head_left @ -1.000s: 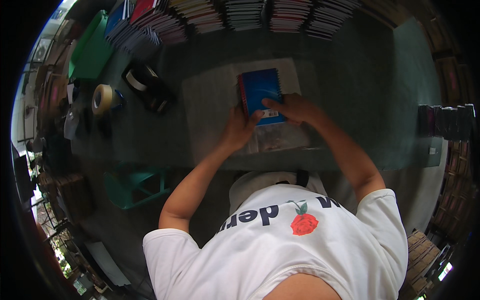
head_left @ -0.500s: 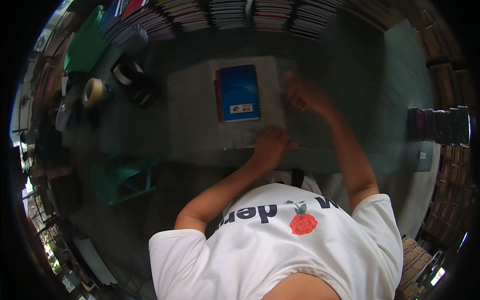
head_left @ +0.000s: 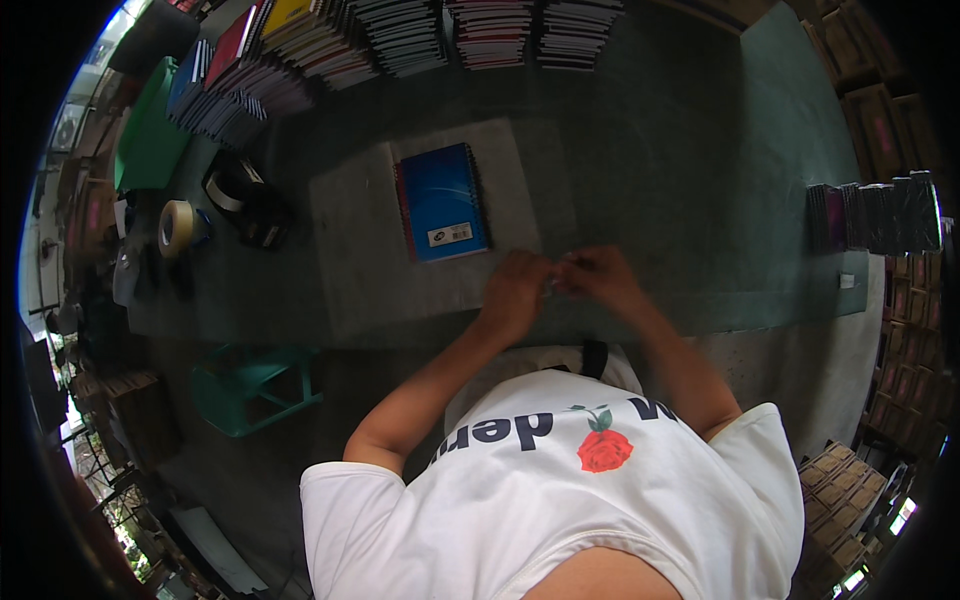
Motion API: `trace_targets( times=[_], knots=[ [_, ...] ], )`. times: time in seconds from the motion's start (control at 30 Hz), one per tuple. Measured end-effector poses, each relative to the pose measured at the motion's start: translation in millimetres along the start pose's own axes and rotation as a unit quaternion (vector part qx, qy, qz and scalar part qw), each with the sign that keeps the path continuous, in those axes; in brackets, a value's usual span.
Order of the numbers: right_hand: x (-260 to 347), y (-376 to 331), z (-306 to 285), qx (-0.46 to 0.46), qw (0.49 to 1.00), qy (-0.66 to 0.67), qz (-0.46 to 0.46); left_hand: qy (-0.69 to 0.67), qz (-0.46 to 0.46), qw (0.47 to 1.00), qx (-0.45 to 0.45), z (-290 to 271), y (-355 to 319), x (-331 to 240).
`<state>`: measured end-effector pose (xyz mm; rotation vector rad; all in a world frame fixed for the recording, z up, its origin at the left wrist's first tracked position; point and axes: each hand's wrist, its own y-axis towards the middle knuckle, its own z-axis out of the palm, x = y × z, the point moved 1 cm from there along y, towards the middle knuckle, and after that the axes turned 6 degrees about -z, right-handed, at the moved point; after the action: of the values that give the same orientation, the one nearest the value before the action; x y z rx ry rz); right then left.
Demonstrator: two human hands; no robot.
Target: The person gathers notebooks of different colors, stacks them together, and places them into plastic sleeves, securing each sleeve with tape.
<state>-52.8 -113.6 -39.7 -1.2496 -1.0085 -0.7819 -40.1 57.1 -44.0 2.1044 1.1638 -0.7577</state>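
Note:
Blue spiral-bound notebooks (head_left: 440, 195), with a white label near the lower edge, lie on a pale translucent sheet (head_left: 350, 290) that looks like plastic film. A reddish edge shows along the left side, under the top cover. My left hand (head_left: 516, 288) is closed at the sheet's near right corner, just below the notebooks. Close beside it, my right hand (head_left: 603, 275) is also closed, its fingertips meeting those of the left. Something small and pale shows between the fingertips; what it is cannot be made out.
Stacks of notebooks (head_left: 400, 45) line the table's far edge. On the left are a tape roll (head_left: 178, 227), a black tape dispenser (head_left: 248, 205) and a green container (head_left: 150, 130). Dark wrapped bundles (head_left: 875, 218) stand at the right edge. A green stool (head_left: 250, 385) is below the table.
My right hand has come down and left from beside the sheet to meet my left hand. The view has turned slightly, so the notebooks and sheet appear tilted and farther left.

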Motion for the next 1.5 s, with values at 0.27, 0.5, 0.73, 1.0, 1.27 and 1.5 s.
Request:
trace_targets(
  times=[0.27, 0.5, 0.73, 1.0, 1.27, 1.5],
  knots=[
    [-11.4, -10.2, 2.3, -0.171, 0.985, 0.03, -0.025, -0.024, -0.074, 0.997, 0.005, -31.5, -7.2, -8.4],
    [52.5, 3.3, 38.0, -0.196, 0.981, -0.007, -0.006, -0.103, -0.073, 0.992, 0.012, -53.7, -9.5, -6.5],
    [96.5, 38.6, 84.1, -0.046, 0.97, -0.216, -0.099, -0.081, -0.133, 0.978, -0.143, -133.3, 32.8, 18.5],
    [68.3, 53.3, 138.3, -0.098, 0.913, -0.341, -0.201, 0.187, -0.031, 0.981, -0.031, -115.8, 123.4, 38.7],
    [90.5, 53.3, 132.6, -0.083, 0.849, -0.493, -0.171, 0.144, 0.143, 0.946, 0.253, -164.4, 209.2, 47.9],
    [96.2, 59.9, 135.5, -0.097, 0.87, -0.442, -0.197, 0.248, 0.281, 0.842, 0.388, -100.2, 231.2, 116.4]
  ],
)
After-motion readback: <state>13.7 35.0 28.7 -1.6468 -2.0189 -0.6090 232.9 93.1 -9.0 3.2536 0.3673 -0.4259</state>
